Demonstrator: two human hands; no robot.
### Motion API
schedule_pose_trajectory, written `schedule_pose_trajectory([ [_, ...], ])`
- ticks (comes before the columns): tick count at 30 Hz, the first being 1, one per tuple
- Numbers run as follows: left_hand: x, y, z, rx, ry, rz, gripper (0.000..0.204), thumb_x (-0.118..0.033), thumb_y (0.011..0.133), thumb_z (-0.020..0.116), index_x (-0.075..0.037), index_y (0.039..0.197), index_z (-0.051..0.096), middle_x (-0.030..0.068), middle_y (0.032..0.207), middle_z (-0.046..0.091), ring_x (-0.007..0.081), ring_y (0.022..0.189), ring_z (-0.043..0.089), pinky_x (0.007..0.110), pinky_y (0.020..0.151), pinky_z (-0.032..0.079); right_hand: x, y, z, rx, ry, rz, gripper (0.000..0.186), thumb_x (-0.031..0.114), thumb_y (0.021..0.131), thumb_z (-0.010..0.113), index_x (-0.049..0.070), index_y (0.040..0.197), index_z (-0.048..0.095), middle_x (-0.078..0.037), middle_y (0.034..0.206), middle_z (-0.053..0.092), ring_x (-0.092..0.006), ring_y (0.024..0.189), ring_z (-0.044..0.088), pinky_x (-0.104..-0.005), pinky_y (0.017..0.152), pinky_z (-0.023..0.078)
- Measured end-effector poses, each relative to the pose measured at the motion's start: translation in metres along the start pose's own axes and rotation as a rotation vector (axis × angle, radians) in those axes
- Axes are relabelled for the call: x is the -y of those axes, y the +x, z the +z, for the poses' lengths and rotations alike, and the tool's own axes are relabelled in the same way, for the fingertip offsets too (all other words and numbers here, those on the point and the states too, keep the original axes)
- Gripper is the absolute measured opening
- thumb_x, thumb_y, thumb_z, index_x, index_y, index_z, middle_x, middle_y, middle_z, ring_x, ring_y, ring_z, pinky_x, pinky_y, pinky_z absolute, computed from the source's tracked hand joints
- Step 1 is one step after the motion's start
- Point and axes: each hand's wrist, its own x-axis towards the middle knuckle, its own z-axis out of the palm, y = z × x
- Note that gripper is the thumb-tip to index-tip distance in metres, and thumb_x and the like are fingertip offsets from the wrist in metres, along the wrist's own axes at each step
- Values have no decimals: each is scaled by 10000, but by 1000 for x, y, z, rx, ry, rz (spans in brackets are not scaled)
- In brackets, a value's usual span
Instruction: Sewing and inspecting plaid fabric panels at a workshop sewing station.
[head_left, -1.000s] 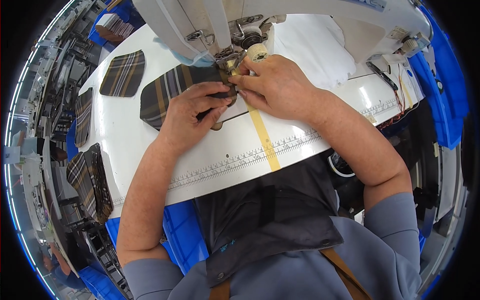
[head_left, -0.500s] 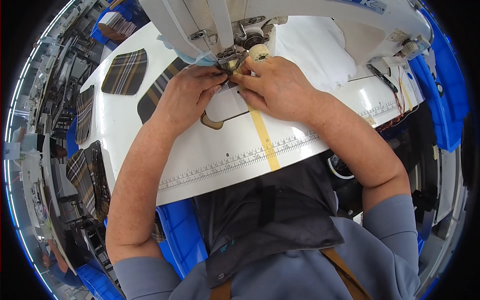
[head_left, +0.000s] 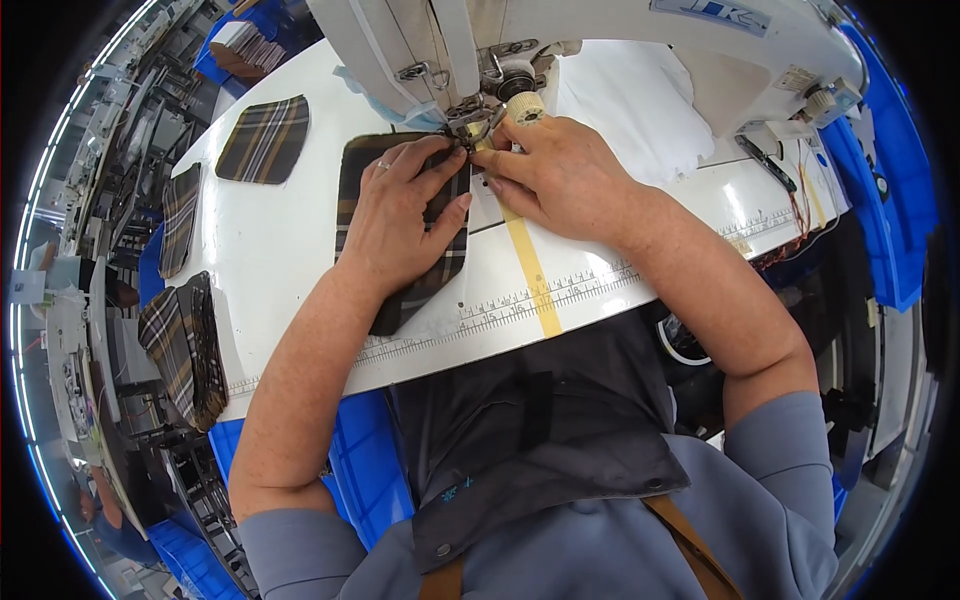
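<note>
1. Off to your left on the white tabletop lies a spare plaid piece, flat and well apart from the machine.
2. Further left, another plaid piece hangs over the tabletop's edge.
3. Lower left, you've got a stack of plaid pieces draped at the corner.
4. A yellow tape strip runs down the tabletop, crossing the printed ruler along the front edge.
5. Blue bins sit below the tabletop beside your dark apron.
6. Far right, another blue crate stands by red wiring.
</note>
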Motion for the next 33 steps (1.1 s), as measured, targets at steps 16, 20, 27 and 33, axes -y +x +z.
schedule_pose_trajectory([
  [16,-45,-35,-2,244,230,-151,1072,-692,855,598,12,1574,229,206,1633,259,326,1536,215,588,1210,122,-3,-2,2,-19,38,-124,428,383,790,748,46,1054,729,-39,1034,723,-227,961,614,-369,791,540],
  [20,-51,-37,-7,249,210,-149,1125,-688,787,682,18,1559,267,212,1618,288,323,1528,236,578,1213,145,-1,-2,-1,-9,41,-111,447,394,771,750,43,1047,723,-44,1011,717,-231,951,612,-374,785,537],
  [27,-50,-43,-8,75,-87,-73,715,-322,775,838,25,1339,569,170,1447,531,325,1357,508,457,1132,402,0,0,-5,78,46,-60,461,384,776,763,75,1113,700,-56,1100,701,-266,958,652,-376,841,525],
  [33,-42,-39,-8,1,-182,-69,462,-166,787,835,35,1172,678,156,1293,652,306,1239,618,384,1048,499,-1,0,-4,69,70,-60,451,373,774,767,72,1102,699,-59,1085,701,-269,938,652,-376,839,521],
])
